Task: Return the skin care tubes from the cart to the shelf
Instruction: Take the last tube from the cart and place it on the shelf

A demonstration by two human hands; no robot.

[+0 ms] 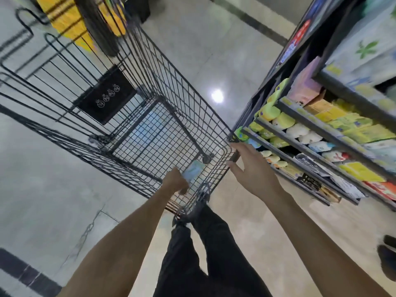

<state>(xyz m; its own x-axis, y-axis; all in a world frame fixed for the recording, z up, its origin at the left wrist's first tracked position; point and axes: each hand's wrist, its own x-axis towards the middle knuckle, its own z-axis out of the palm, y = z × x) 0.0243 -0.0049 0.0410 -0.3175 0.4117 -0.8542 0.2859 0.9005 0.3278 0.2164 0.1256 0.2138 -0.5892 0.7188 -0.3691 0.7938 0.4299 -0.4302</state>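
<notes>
A black wire shopping cart (175, 97) stands in front of me. My left hand (176, 182) is inside its near end and grips a pale blue-white skin care tube (192, 171). Through the cart's mesh floor more pale blue shapes (150, 127) show, too blurred to name. My right hand (246, 166) rests on the cart's near right corner, fingers spread, thumb over the rim. The shelf (317, 133) with rows of packaged goods runs along the right, close to my right hand.
A black sign plate (106, 95) hangs on the cart's folded child seat. Yellow bags (70, 22) sit beyond the cart's far end. My legs in dark trousers (205, 249) stand right behind the cart. Someone's dark shoe (387, 256) shows at the right edge.
</notes>
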